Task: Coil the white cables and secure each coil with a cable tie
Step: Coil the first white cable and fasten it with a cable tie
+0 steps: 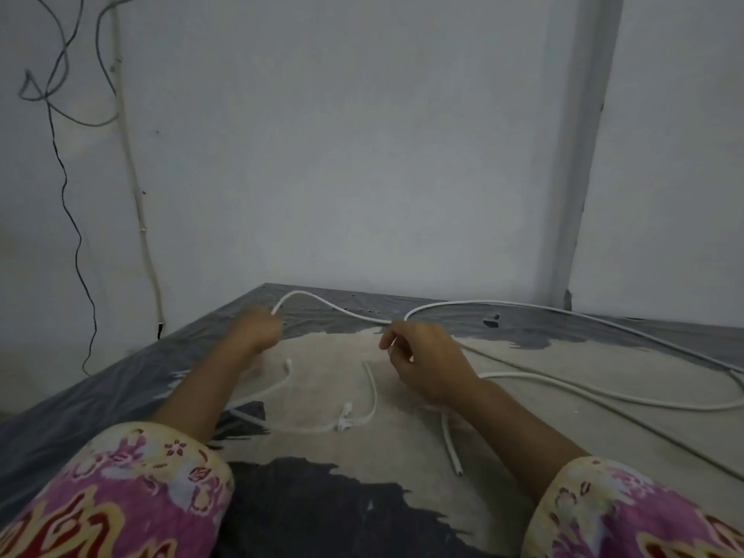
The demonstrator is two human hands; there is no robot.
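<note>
A long white cable (523, 304) lies in wide loops over the worn grey-and-beige table (322, 497). My left hand (257, 330) is closed on one stretch of it, and the cable arches from there across to my right hand (422, 356), which pinches it between thumb and fingers. From my right hand the cable runs off to the right edge and curves back. A short white cable piece (451, 445) lies below my right wrist. White cable ties (346, 418) lie between my forearms, near another curved white strand (372, 388).
The table stands against a pale wall (362, 155), with its left edge (80, 396) dropping away. Thin dark wires (76, 243) and a white conduit (137, 187) hang on the wall at the left. A vertical pipe (579, 175) runs down at the right.
</note>
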